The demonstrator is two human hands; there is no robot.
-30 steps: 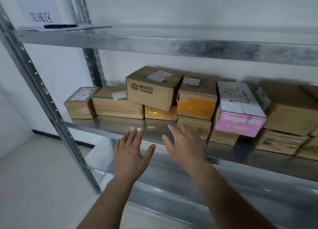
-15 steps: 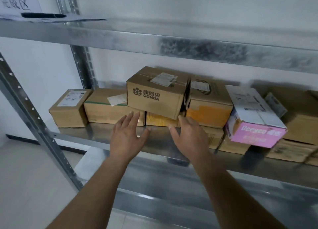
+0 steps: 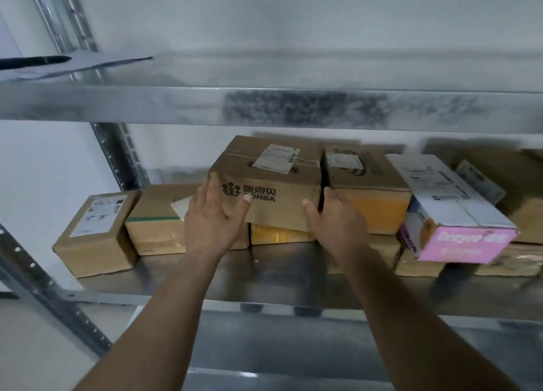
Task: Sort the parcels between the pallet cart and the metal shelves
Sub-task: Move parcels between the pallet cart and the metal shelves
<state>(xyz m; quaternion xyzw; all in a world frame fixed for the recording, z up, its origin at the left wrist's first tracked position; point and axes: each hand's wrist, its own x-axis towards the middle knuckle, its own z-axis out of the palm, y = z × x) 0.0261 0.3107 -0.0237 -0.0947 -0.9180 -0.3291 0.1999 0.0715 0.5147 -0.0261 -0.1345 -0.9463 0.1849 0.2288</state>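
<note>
A brown CONBA box (image 3: 273,182) with a white label sits on top of flatter parcels in the middle of the metal shelf (image 3: 264,276). My left hand (image 3: 213,218) lies with straight fingers against the box's left front corner. My right hand (image 3: 335,220) reaches to its right side, fingers slipping into the gap beside the orange-fronted box (image 3: 367,191); those fingertips are hidden. A yellow flat parcel (image 3: 280,234) lies under the CONBA box.
Left on the shelf stand a small labelled carton (image 3: 97,232) and a green-taped box (image 3: 158,223). A white-and-pink box (image 3: 452,211) leans at the right, with more cartons behind. The upper shelf (image 3: 264,105) carries papers and a black pen (image 3: 32,61).
Both hands have moved forward from above the shelf edge to the CONBA box, left at its front corner, right at its right side. The camera has come closer.
</note>
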